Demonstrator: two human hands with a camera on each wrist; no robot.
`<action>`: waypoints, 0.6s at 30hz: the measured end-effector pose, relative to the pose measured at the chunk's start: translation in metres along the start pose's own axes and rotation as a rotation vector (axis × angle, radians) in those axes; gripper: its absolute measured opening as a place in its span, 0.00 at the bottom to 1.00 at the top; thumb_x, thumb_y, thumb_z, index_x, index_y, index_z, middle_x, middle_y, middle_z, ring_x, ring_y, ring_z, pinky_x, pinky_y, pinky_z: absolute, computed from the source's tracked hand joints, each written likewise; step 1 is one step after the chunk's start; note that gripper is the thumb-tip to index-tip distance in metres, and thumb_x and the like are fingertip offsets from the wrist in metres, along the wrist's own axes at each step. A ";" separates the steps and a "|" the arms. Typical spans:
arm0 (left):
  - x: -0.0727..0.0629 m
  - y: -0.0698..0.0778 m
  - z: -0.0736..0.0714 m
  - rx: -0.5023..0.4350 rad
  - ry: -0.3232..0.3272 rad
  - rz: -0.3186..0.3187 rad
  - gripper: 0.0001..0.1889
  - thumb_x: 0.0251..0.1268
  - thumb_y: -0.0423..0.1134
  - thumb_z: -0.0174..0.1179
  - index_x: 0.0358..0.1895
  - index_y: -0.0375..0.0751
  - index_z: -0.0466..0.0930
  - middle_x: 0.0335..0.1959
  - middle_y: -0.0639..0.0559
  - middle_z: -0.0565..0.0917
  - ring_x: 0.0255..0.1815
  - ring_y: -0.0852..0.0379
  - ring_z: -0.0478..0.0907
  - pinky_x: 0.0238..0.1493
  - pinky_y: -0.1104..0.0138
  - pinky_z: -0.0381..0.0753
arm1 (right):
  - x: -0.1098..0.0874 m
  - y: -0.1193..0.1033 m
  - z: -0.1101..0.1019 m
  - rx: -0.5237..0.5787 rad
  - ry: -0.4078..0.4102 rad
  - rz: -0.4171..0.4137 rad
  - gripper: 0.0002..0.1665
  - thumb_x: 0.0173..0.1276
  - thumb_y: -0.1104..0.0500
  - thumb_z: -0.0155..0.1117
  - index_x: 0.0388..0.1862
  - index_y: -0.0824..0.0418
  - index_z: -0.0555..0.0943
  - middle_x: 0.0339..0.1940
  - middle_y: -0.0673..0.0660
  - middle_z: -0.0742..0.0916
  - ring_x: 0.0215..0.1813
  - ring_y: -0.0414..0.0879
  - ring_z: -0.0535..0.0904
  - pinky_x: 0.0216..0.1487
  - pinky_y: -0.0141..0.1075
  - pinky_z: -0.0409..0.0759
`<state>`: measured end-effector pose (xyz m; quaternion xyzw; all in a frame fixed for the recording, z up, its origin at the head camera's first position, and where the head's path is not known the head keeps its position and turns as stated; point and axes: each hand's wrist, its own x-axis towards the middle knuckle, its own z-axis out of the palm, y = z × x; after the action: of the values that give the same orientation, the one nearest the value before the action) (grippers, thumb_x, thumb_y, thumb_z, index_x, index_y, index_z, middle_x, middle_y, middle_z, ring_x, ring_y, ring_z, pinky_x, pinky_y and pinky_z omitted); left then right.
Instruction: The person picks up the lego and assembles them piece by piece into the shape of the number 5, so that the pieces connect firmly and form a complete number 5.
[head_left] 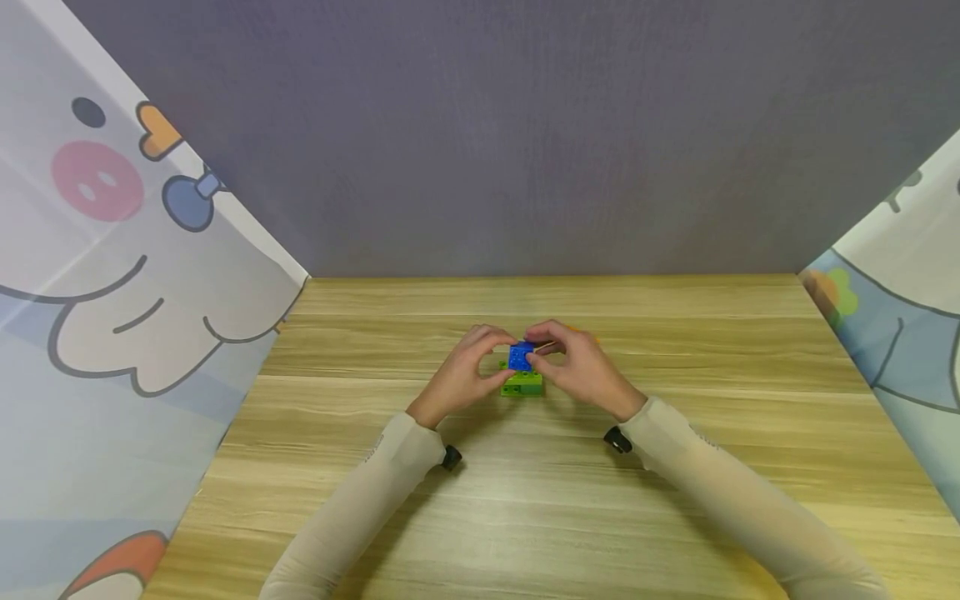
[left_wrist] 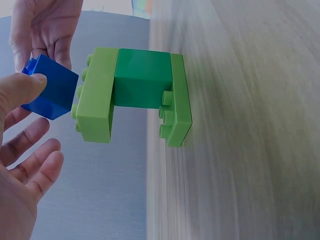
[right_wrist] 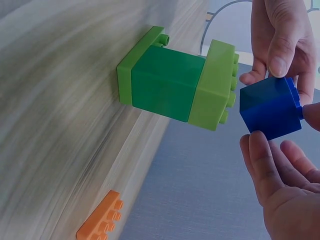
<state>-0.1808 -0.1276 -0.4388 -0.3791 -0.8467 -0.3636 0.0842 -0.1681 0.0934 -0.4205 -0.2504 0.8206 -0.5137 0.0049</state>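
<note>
Head view: pale sleeves [head_left: 360,508] at the bottom of the frame; left hand [head_left: 463,372] and right hand [head_left: 581,367] meeting at centre over the worktop [head_left: 525,500], fingers pinching a blue brick [head_left: 520,356] just above a green stack [head_left: 522,383].

Left wrist view: thumb at far left pressing the blue brick [left_wrist: 51,86], tilted, just beside the stack's [left_wrist: 135,95] studded top.

Right wrist view: fingertips [right_wrist: 282,52] clamped on the blue brick [right_wrist: 270,107] at right; orange brick [right_wrist: 100,222] lying at lower left.

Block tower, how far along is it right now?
Done: a light green plate, dark green block and light green brick stand stacked on the table. In hand: both hands pinch the blue block just above, not seated. Left: pressing it on; an orange brick lies unused.
</note>
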 end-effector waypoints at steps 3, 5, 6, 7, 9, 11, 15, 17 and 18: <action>0.000 0.001 0.000 0.009 0.004 0.003 0.21 0.57 0.38 0.68 0.54 0.44 0.76 0.52 0.53 0.74 0.54 0.56 0.68 0.47 0.58 0.77 | 0.000 0.000 0.000 0.008 -0.006 -0.001 0.17 0.66 0.62 0.64 0.53 0.65 0.76 0.50 0.56 0.82 0.45 0.47 0.81 0.47 0.39 0.80; 0.000 0.001 -0.001 0.017 0.006 0.006 0.21 0.57 0.38 0.68 0.54 0.44 0.76 0.52 0.54 0.75 0.54 0.57 0.69 0.47 0.61 0.76 | 0.000 0.001 0.001 0.014 -0.010 -0.003 0.18 0.66 0.61 0.63 0.53 0.66 0.76 0.50 0.56 0.82 0.45 0.47 0.81 0.47 0.41 0.80; 0.000 0.001 -0.001 0.021 0.007 0.006 0.21 0.57 0.38 0.68 0.54 0.44 0.76 0.52 0.54 0.75 0.54 0.57 0.69 0.48 0.63 0.76 | 0.000 0.001 0.001 0.015 -0.010 -0.006 0.18 0.67 0.61 0.63 0.53 0.66 0.76 0.50 0.56 0.82 0.45 0.48 0.81 0.47 0.41 0.80; -0.001 0.001 -0.002 0.023 0.007 0.007 0.21 0.57 0.38 0.68 0.54 0.44 0.76 0.52 0.54 0.75 0.54 0.58 0.69 0.48 0.63 0.75 | 0.000 0.001 0.001 0.014 -0.011 -0.008 0.17 0.67 0.61 0.63 0.53 0.66 0.77 0.50 0.56 0.82 0.45 0.47 0.82 0.46 0.41 0.80; -0.001 0.002 -0.002 0.020 0.007 0.010 0.20 0.58 0.37 0.68 0.54 0.44 0.76 0.52 0.54 0.75 0.54 0.58 0.69 0.48 0.62 0.76 | -0.001 0.001 0.001 0.012 -0.013 -0.013 0.17 0.67 0.60 0.63 0.52 0.64 0.77 0.49 0.55 0.82 0.44 0.47 0.82 0.45 0.40 0.80; -0.002 0.002 -0.003 0.012 0.009 0.010 0.21 0.58 0.37 0.67 0.55 0.44 0.76 0.52 0.54 0.75 0.54 0.58 0.69 0.47 0.59 0.77 | -0.001 0.001 0.001 0.003 -0.013 -0.020 0.16 0.67 0.59 0.63 0.52 0.63 0.78 0.49 0.54 0.82 0.44 0.47 0.82 0.44 0.39 0.81; -0.003 0.003 -0.004 0.001 0.011 0.002 0.21 0.58 0.37 0.67 0.55 0.43 0.75 0.52 0.53 0.75 0.53 0.56 0.69 0.46 0.54 0.77 | -0.002 0.002 0.000 -0.028 -0.008 -0.044 0.14 0.69 0.57 0.61 0.51 0.60 0.78 0.48 0.52 0.82 0.44 0.48 0.81 0.43 0.38 0.81; -0.004 0.003 -0.005 0.005 0.013 -0.008 0.21 0.59 0.37 0.67 0.55 0.42 0.75 0.52 0.53 0.75 0.53 0.54 0.70 0.46 0.56 0.77 | -0.003 0.003 0.000 -0.049 -0.003 -0.053 0.14 0.70 0.56 0.59 0.51 0.60 0.78 0.47 0.52 0.83 0.45 0.48 0.81 0.44 0.40 0.81; -0.004 0.003 -0.006 0.008 0.015 -0.013 0.20 0.59 0.38 0.66 0.55 0.42 0.75 0.52 0.53 0.75 0.53 0.53 0.71 0.46 0.57 0.77 | -0.003 0.003 -0.001 -0.056 0.000 -0.055 0.14 0.71 0.56 0.59 0.51 0.60 0.78 0.47 0.52 0.83 0.45 0.48 0.81 0.44 0.41 0.80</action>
<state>-0.1767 -0.1326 -0.4347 -0.3705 -0.8500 -0.3637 0.0896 -0.1669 0.0960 -0.4233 -0.2729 0.8276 -0.4902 -0.0160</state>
